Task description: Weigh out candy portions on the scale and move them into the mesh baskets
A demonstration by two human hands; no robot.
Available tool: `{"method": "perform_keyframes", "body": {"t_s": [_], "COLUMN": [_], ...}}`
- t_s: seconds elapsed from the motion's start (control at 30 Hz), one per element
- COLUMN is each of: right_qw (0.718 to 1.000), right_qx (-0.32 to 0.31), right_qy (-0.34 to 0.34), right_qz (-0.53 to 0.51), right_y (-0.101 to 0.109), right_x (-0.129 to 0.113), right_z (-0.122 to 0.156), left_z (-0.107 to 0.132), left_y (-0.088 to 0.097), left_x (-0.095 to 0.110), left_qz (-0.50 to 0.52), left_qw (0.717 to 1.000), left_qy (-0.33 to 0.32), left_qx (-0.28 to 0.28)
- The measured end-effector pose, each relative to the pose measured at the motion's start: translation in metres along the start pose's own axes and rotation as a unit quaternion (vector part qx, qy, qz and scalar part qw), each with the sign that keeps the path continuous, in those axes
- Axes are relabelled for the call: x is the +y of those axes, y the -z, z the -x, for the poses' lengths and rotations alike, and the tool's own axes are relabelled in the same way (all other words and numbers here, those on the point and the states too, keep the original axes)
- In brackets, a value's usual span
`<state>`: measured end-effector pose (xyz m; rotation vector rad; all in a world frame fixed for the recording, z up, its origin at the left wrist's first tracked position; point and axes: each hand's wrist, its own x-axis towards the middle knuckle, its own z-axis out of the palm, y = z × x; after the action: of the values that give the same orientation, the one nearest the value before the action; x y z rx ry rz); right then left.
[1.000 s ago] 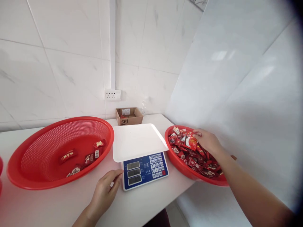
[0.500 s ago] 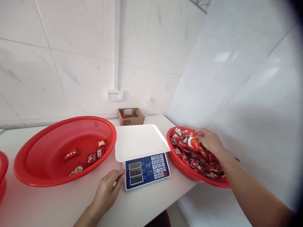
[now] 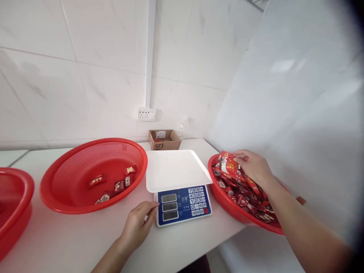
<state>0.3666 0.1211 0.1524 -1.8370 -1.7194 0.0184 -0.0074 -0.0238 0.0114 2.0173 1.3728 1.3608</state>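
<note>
My right hand (image 3: 253, 167) pinches a red candy packet (image 3: 228, 165) with a white patch at the upper rim of the right red basket (image 3: 224, 201). Many small red wrapped candies (image 3: 243, 197) fill that basket below the hand. My left hand (image 3: 140, 220) rests by the left edge of the digital scale (image 3: 184, 206), fingertips at its casing. Its fingers are loosely bent, with a gap between thumb and index finger, and hold nothing. The scale's white weighing tray (image 3: 178, 170) bears no candy.
A red mesh basket (image 3: 93, 208) with several wrapped candies stands left of the scale. Another red basket (image 3: 17, 216) is cut off at the left edge. Behind the scale are an open cardboard box (image 3: 166, 145) and a clear bottle (image 3: 182, 131). A socket (image 3: 147, 114) is on the tiled wall.
My right hand has lifted the candy packet slightly, up off the pile. The view has shifted left, bringing more of the far-left basket into sight. My left hand stays by the scale.
</note>
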Motion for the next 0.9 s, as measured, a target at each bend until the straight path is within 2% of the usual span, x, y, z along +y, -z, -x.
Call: {"method": "perform_keyframes", "body": {"t_s": [0.1,0.27,0.37,0.43,0.5,0.57,0.77,0.83,0.9], "right_qw": [0.993,0.969,0.963,0.963,0.964,0.968,0.987,0.988,0.984], "right_qx": [-0.022,-0.110,-0.123,-0.122,-0.117,-0.105,-0.055,-0.084,-0.147], "right_qy": [0.058,0.125,0.143,0.145,0.139,0.129,0.054,0.029,0.018], "right_qz": [-0.098,-0.181,-0.191,-0.193,-0.193,-0.189,-0.138,-0.130,-0.102], "right_y": [-0.020,-0.075,-0.100,-0.107,-0.104,-0.091,-0.022,-0.001,0.011], "right_x": [-0.042,-0.117,-0.142,-0.145,-0.137,-0.122,-0.049,-0.020,0.009], "right_z": [0.002,0.016,0.023,0.023,0.019,0.014,0.004,0.005,0.008], "left_z": [0.001,0.001,0.000,0.000,-0.001,-0.001,0.002,0.003,0.002], "left_y": [-0.001,0.000,0.000,0.001,0.002,0.003,0.002,0.002,0.002], "left_x": [0.000,-0.003,-0.007,-0.009,-0.009,-0.008,0.000,-0.001,-0.006], "left_qz": [-0.006,-0.023,-0.024,-0.023,-0.023,-0.023,-0.013,-0.004,0.008], "left_qw": [1.000,1.000,1.000,0.999,0.999,0.999,1.000,1.000,0.999], "left_qy": [-0.001,0.003,0.010,0.019,0.026,0.022,-0.017,-0.007,0.039], "left_qx": [-0.001,-0.001,0.013,0.021,0.025,0.026,0.006,0.013,0.035]}}
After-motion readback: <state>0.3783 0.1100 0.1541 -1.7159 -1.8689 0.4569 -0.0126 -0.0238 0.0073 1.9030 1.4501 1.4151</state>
